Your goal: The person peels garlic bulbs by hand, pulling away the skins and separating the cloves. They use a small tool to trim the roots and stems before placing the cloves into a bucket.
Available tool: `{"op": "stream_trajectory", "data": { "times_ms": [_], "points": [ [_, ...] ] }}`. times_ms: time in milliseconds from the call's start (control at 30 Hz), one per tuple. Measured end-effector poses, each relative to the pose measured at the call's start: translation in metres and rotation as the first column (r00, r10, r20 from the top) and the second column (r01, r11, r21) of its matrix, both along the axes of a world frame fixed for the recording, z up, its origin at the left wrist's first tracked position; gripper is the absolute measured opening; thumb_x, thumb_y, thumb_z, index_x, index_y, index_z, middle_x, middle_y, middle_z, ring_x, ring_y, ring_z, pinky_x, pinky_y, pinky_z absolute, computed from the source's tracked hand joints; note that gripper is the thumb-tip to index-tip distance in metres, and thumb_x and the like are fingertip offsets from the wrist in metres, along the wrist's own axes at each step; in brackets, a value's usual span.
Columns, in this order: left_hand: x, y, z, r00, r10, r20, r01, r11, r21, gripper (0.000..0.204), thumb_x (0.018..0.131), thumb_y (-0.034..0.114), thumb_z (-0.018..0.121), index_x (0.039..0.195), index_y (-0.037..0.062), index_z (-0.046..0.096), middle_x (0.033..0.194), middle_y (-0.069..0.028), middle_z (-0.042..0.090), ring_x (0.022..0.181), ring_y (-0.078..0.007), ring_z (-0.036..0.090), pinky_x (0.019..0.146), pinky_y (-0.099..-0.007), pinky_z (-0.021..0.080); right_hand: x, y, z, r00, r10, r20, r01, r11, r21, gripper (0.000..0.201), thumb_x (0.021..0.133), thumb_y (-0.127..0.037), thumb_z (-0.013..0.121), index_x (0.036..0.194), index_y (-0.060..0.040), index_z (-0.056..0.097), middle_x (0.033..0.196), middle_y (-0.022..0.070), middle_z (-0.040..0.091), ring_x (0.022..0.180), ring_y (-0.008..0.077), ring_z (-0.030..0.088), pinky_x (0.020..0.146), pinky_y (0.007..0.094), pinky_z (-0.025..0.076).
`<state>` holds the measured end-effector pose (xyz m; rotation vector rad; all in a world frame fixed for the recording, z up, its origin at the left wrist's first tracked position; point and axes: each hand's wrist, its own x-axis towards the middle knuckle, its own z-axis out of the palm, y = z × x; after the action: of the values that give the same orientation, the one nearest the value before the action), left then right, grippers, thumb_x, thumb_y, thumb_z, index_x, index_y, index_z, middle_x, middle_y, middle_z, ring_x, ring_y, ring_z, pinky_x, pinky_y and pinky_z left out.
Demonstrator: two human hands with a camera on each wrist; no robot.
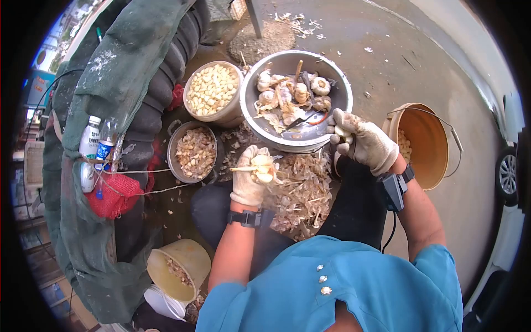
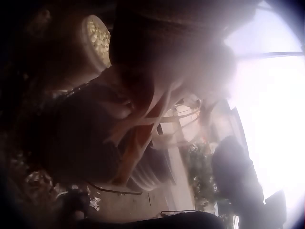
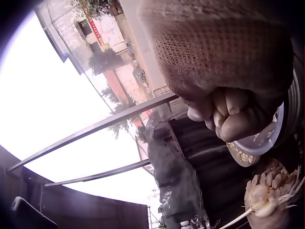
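My gloved left hand (image 1: 246, 189) holds a broken-open garlic bulb (image 1: 263, 167), its stalk pointing left and pale cloves showing. In the right wrist view the same bulb (image 3: 263, 199) has loose strands of skin; the left wrist view is dark and hazy, with dry strips (image 2: 138, 138) hanging near the hand. Farther right, my gloved right hand (image 1: 371, 145) curls its fingers around several garlic cloves (image 3: 223, 102), beside the rim of a metal basin (image 1: 346, 91). Inside the basin lie whole garlic bulbs (image 1: 301, 93) and a black-and-red object (image 1: 303, 119).
A bucket of peeled cloves (image 1: 212, 91) and a pot of unpeeled cloves (image 1: 193, 152) stand left of the basin. Garlic skins (image 1: 301, 193) are heaped between my legs. An orange-brown bucket (image 1: 428, 146) lies tipped at right. Stacked tyres (image 1: 160, 94) and a cream bucket (image 1: 191, 260) are at left.
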<state>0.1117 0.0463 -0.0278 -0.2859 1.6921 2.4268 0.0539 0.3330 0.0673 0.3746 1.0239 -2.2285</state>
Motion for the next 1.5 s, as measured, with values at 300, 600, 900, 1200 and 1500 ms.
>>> {"op": "stream_trajectory", "data": {
  "times_ms": [300,600,900,1200,1500],
  "points": [
    [0.035,0.031,0.043,0.976,-0.060,0.207,0.032,0.990,0.136,0.030,0.102,0.030,0.045,0.107,0.0020,0.052,0.081,-0.0060,0.057,0.066,-0.0161,0.057,0.055,-0.0273,0.049,0.058,0.154,0.022,0.816,0.393,-0.424,0.578,-0.519,0.630,0.025,0.094,-0.034,0.057,0.103,-0.0113,0.065,0.098,0.0105,0.065,0.097,0.0333,0.060,0.085,0.0436,0.046],
    [0.050,0.076,0.076,0.962,-0.077,0.264,0.057,0.995,0.085,0.027,0.102,0.026,0.044,0.105,0.0029,0.056,0.085,-0.0045,0.058,0.073,-0.0135,0.058,0.062,-0.0260,0.049,0.106,0.015,0.025,0.978,0.101,-0.184,0.029,0.803,0.595,0.046,0.096,-0.050,0.054,0.102,-0.0052,0.061,0.091,0.0018,0.065,0.082,0.0087,0.059,0.069,0.0222,0.049],
    [0.066,0.084,0.114,0.939,-0.175,-0.297,0.012,0.878,-0.479,0.030,0.102,0.025,0.042,0.107,0.0011,0.060,0.098,-0.0057,0.060,0.092,-0.0138,0.058,0.086,-0.0276,0.047,0.137,-0.053,-0.049,0.900,0.182,-0.396,-0.160,0.983,0.088,0.051,0.099,-0.056,0.041,0.124,-0.0134,0.050,0.094,0.0020,0.060,0.071,0.0091,0.057,0.057,0.0240,0.049],
    [0.069,0.076,0.123,0.981,-0.001,-0.196,-0.028,0.989,-0.144,0.029,0.101,0.022,0.044,0.106,0.0006,0.063,0.082,-0.0028,0.056,0.077,-0.0115,0.056,0.073,-0.0247,0.049,0.148,-0.047,0.012,0.883,0.248,-0.398,-0.179,0.963,0.204,0.060,0.099,-0.046,0.048,0.138,-0.0016,0.039,0.102,0.0061,0.062,0.080,0.0097,0.062,0.072,0.0250,0.053],
    [0.083,0.076,0.116,0.932,-0.054,-0.357,-0.068,0.945,-0.319,0.032,0.103,0.025,0.041,0.114,0.0001,0.058,0.100,-0.0078,0.064,0.091,-0.0138,0.062,0.083,-0.0267,0.050,0.146,-0.051,0.014,0.878,0.175,-0.445,-0.043,0.956,0.291,0.033,0.098,-0.026,0.054,0.118,0.0002,0.050,0.100,0.0073,0.059,0.081,0.0107,0.063,0.073,0.0261,0.053]
  ]
}}
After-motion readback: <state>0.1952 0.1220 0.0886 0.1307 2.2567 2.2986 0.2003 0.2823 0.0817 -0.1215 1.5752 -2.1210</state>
